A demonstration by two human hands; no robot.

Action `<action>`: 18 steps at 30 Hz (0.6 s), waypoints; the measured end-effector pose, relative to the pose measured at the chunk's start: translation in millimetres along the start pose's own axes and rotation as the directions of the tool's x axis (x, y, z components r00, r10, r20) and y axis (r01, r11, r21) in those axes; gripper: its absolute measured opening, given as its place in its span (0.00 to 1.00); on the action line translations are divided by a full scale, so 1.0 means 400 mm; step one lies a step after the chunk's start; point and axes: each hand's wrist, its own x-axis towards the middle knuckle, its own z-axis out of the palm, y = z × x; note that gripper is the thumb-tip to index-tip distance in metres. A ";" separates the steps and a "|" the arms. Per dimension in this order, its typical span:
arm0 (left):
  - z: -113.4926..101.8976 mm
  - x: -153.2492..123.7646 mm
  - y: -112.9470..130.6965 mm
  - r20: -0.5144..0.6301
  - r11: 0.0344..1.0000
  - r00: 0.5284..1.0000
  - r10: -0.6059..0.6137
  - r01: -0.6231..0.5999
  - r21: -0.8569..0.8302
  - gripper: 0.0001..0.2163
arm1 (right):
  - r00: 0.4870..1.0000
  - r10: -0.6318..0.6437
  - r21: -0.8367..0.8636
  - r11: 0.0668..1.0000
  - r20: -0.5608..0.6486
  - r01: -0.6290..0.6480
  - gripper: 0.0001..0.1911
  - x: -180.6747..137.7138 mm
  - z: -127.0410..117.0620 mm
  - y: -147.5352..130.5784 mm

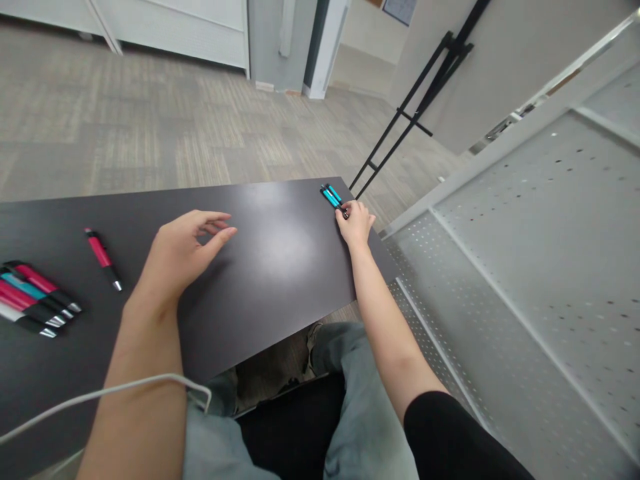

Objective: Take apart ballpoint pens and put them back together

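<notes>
My right hand (356, 223) reaches to the far right corner of the dark table (280, 253) and pinches the near ends of two teal pens (331, 195) lying side by side there. My left hand (183, 250) hovers over the middle-left of the table, fingers loosely curled and apart, holding nothing. A single red pen (103, 257) lies to its left. Further left, at the table's edge, is a row of several pens (35, 300), red, teal and white.
A white cable (115, 390) runs across my left forearm. A black easel stand (410, 117) stands on the carpet beyond the table corner. Perforated white metal panels (525, 267) rise to the right. My knees sit under the table's near edge.
</notes>
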 end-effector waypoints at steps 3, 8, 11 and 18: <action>0.002 0.003 -0.003 -0.008 1.000 1.000 0.007 -0.007 -0.009 0.18 | 1.000 0.000 -0.005 1.000 0.005 0.000 0.06 -0.002 -0.001 -0.004; 0.003 0.004 0.011 0.003 1.000 1.000 -0.013 0.013 -0.013 0.19 | 0.999 0.000 0.001 1.000 -0.037 0.000 0.21 -0.005 0.001 -0.005; 0.002 0.003 0.020 0.023 1.000 1.000 -0.020 0.021 -0.009 0.19 | 0.999 -0.037 0.035 0.999 -0.002 0.037 0.28 -0.001 0.003 -0.002; 0.007 0.003 0.012 0.033 0.999 0.999 -0.011 0.013 -0.053 0.17 | 0.994 -0.074 0.025 0.997 0.077 0.072 0.26 0.010 0.000 0.006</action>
